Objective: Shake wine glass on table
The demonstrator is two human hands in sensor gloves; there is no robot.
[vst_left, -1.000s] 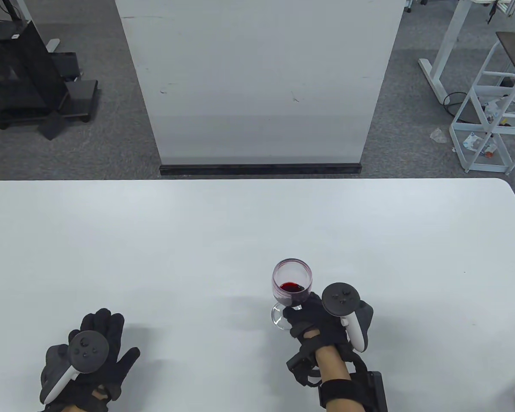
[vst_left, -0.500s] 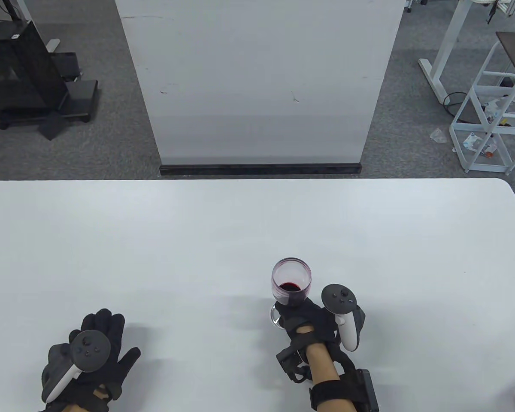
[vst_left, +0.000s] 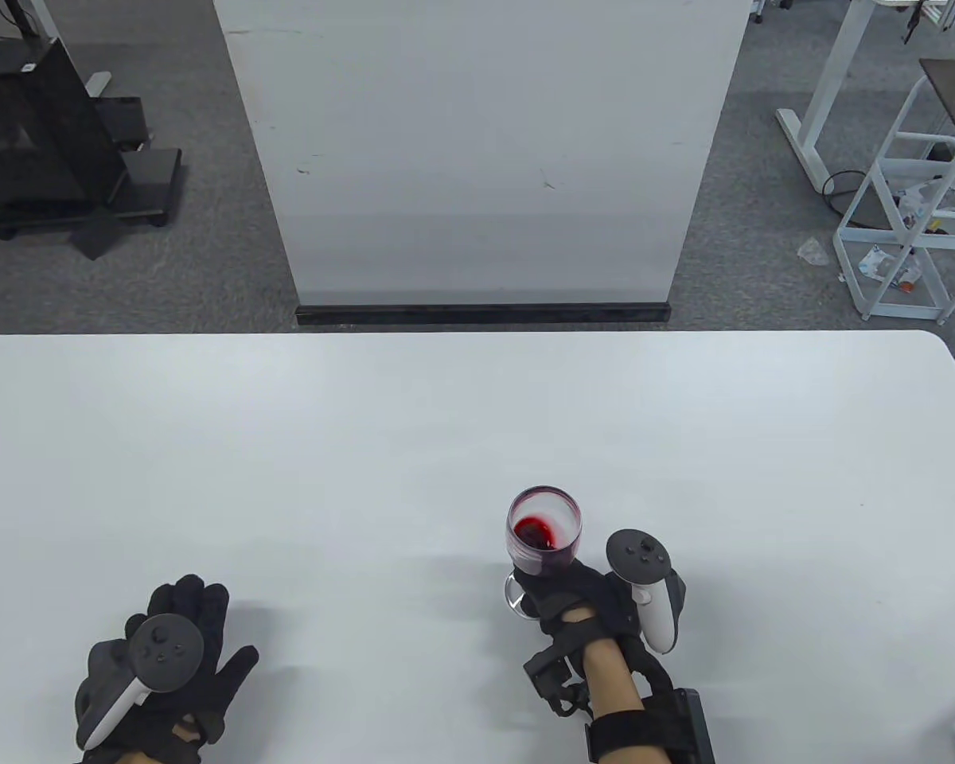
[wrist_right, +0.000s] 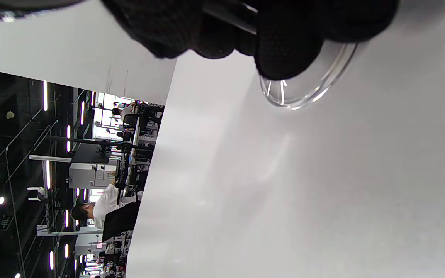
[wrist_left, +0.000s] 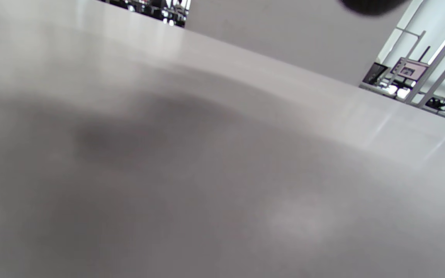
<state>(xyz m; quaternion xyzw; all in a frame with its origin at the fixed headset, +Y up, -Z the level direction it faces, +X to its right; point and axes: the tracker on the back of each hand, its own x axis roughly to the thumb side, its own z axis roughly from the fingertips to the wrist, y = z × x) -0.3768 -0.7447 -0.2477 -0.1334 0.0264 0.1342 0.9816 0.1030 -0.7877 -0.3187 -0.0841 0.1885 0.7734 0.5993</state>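
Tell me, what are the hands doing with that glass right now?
Right hand grips wine glass low, by the stem. Red wine sloshed up inside the bowl. Left hand rests flat on table. Nothing near the glass.

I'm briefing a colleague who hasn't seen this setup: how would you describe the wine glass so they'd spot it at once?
Start at the white table and look along its near edge, right of centre. There the right hand grips the stem of the wine glass, a clear stemmed glass. It is the only glassware on the table, with a little red wine in its bowl.
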